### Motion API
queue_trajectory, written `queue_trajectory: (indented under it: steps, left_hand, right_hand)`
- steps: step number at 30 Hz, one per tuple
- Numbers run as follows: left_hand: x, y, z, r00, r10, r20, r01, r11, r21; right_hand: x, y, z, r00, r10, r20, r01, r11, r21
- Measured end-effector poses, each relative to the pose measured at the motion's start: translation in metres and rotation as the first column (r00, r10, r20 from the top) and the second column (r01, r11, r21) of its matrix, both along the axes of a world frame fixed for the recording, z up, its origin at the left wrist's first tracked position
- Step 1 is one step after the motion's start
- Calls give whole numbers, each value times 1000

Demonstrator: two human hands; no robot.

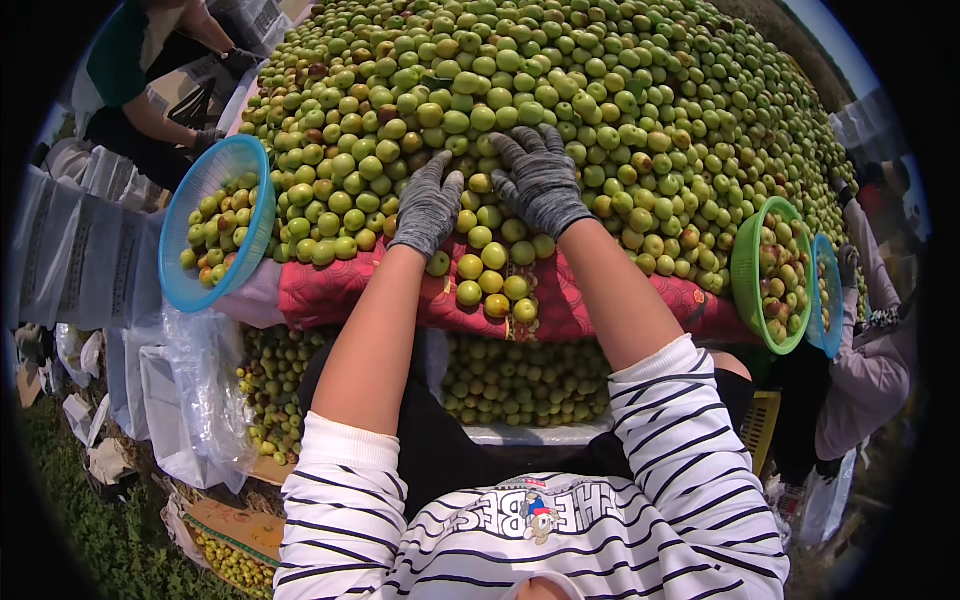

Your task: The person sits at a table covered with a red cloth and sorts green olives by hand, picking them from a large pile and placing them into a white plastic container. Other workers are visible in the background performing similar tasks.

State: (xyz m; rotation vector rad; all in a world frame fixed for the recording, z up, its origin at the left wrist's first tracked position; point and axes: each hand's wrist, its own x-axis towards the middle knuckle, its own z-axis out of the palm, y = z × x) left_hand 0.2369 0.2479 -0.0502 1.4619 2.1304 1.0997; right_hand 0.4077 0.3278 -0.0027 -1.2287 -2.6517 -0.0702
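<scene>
A large heap of small round green-yellow fruits (600, 90), which look like jujubes, covers the table before me. Both my hands wear grey knit gloves and rest at the heap's near edge. My left hand (428, 208) lies on the fruits with its fingers stretched forward, gripping none that I can see. Just to its right, my right hand (545, 185) has its fingers spread over the heap, their tips among the fruits. Between my wrists, several loose yellow-green jujubes (492, 257) lie on a red patterned cloth (345, 290) along the table's front.
A blue basket (172, 250) of fruit sits at the left; a green basket (748, 265) and another blue basket (832, 325) stand right. More fruit (520, 385) lies below the table edge. Co-workers stand upper left (125, 70) and right (865, 380). Clear plastic bags (195, 400) hang lower left.
</scene>
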Motion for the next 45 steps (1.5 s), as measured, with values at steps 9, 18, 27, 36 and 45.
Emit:
queue_trajectory:
  steps: [9,18,27,36,45]
  left_hand:
    - [31,-5,18,967,-175,-183,152,979,-135]
    - [47,23,26,988,-18,-155,3,995,-98]
    - [47,29,23,970,-172,-170,130,964,-233]
    - [50,-12,42,850,-522,-72,506,847,-162]
    - [8,-24,53,980,-115,162,89,984,156]
  right_hand:
    - [53,-38,-24,980,136,-147,-124,988,90]
    - [105,-70,-24,932,-132,-337,114,991,-73]
    - [16,7,-13,948,136,-289,-132,991,32]
    - [47,-37,-19,944,119,-309,-160,981,-109]
    - [114,33,28,870,-491,-50,485,868,-104]
